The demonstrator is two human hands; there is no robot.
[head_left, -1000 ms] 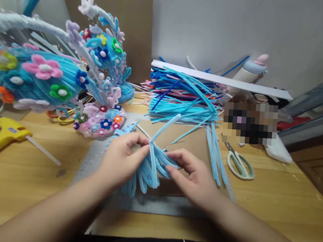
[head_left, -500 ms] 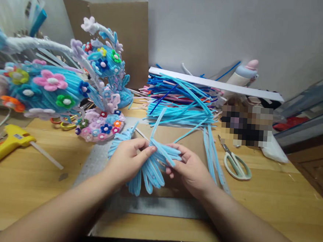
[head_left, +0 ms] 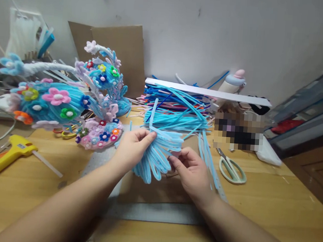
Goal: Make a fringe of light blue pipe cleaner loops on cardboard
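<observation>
Loops of light blue pipe cleaner fan out in a bundle (head_left: 156, 159) above the brown cardboard (head_left: 151, 190). My left hand (head_left: 134, 145) pinches the bundle at its upper left, thumb and index finger pressed together near where a single stem sticks up. At the bundle's right edge is my right hand (head_left: 190, 169), its thumb and fingers closed together by the tips of the loops. Whether it grips a loop is too small to tell.
Pipe cleaners (head_left: 175, 118) lie piled behind the hands. Scissors (head_left: 232, 170) rest at the right, a yellow glue gun (head_left: 9, 154) at the left. Flower-covered ornaments (head_left: 52, 102) stand at the left, before a cardboard panel (head_left: 118, 59). A bottle (head_left: 232, 83) stands behind.
The bundle has turned, its loops now spread toward the lower right. My right hand has slid off the upper strands to the right edge. The camera view has tilted up slightly.
</observation>
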